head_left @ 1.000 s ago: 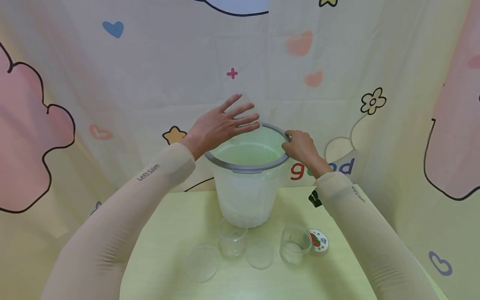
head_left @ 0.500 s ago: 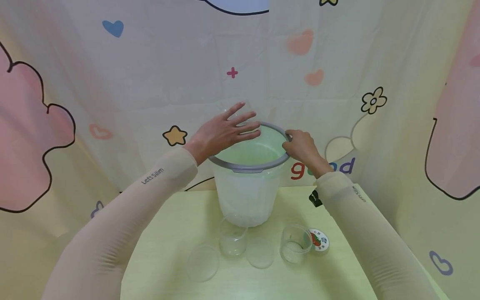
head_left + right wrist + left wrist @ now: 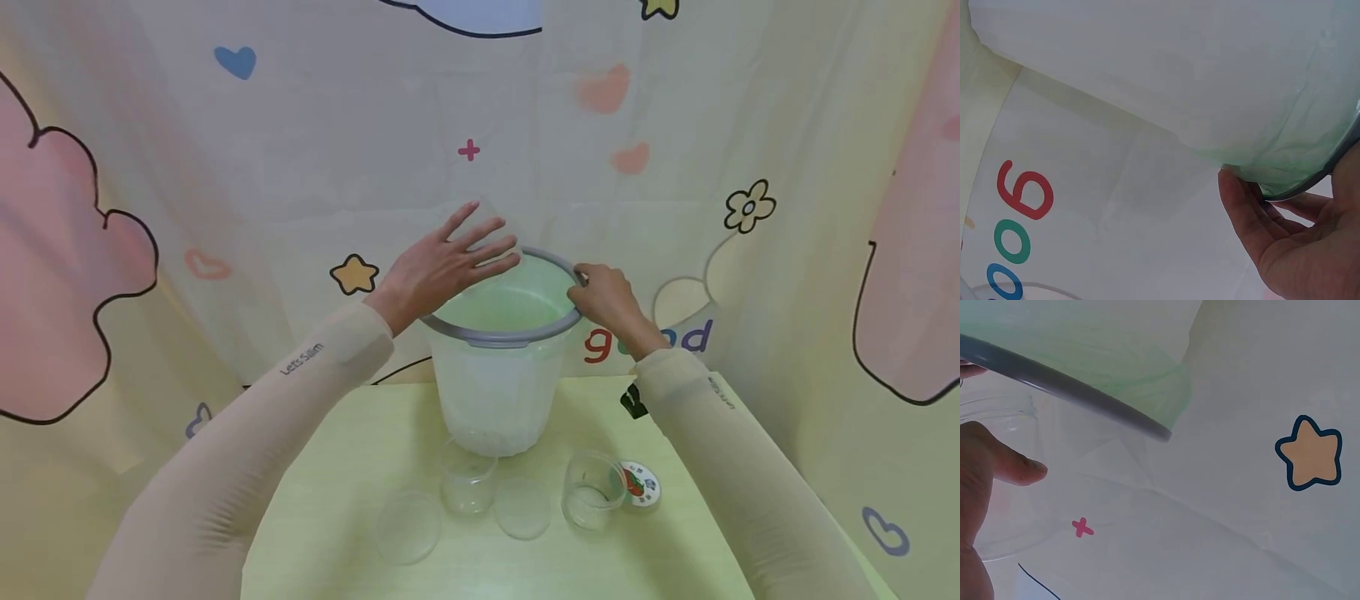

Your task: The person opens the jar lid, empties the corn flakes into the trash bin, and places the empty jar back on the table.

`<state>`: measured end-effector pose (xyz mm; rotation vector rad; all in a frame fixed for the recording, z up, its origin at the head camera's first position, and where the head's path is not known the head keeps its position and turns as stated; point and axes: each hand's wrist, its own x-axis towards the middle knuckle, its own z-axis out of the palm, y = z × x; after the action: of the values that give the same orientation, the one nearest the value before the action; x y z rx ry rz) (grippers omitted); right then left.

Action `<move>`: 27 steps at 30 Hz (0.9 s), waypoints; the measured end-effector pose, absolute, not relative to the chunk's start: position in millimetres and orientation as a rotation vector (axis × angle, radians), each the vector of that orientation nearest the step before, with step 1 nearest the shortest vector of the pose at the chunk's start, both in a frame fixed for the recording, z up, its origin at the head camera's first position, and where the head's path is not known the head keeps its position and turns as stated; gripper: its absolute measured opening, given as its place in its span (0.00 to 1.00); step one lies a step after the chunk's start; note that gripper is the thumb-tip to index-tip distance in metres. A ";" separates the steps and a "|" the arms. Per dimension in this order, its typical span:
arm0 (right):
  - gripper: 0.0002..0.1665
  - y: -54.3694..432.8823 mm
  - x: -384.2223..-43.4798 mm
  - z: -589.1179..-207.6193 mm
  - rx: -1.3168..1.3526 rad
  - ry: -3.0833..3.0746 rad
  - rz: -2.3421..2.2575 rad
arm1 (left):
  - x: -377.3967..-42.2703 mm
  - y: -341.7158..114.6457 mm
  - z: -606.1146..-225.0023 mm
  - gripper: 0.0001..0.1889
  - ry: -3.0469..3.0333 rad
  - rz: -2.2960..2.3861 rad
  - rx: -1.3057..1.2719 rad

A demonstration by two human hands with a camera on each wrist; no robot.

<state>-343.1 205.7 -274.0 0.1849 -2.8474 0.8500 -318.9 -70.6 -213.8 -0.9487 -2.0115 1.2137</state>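
In the head view my left hand [image 3: 442, 271] is above the near-left part of a trash bin's mouth, fingers spread. It holds a clear plastic jar [image 3: 1022, 509], mostly hidden behind the hand in the head view; in the left wrist view the thumb lies across its side and its threaded neck faces the bin's rim. The white trash bin [image 3: 497, 396] has a grey rim ring and a pale green liner bag [image 3: 1272, 153]. My right hand [image 3: 609, 302] grips the right side of the rim, fingers outside against the liner.
On the table [image 3: 322, 467] before the bin stand two clear jars, one in the middle [image 3: 468, 487] and one to the right [image 3: 592, 500]. Two clear round discs, left [image 3: 408, 527] and middle [image 3: 522, 508], lie beside them, with a printed round lid [image 3: 643, 485]. A patterned curtain [image 3: 360, 125] hangs behind.
The left hand with its jar has dipped slightly toward the bin and shifted a little. The right hand keeps its grip on the rim. The head view has moved slightly.
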 end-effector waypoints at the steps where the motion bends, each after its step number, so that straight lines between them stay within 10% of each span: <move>1: 0.36 205.9 -342.4 -274.1 0.194 -2.846 0.846 | -318.5 -71.2 -214.0 0.63 -2.031 1.185 -0.941; 27: 0.36 210.1 -334.5 -271.6 0.228 -2.761 0.917 | -308.1 -80.4 -213.3 0.52 -2.164 0.589 -0.815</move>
<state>-334.5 210.1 -271.6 0.2281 -2.7606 0.9166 -308.1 -80.4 -213.3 -0.8147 -2.1642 0.5886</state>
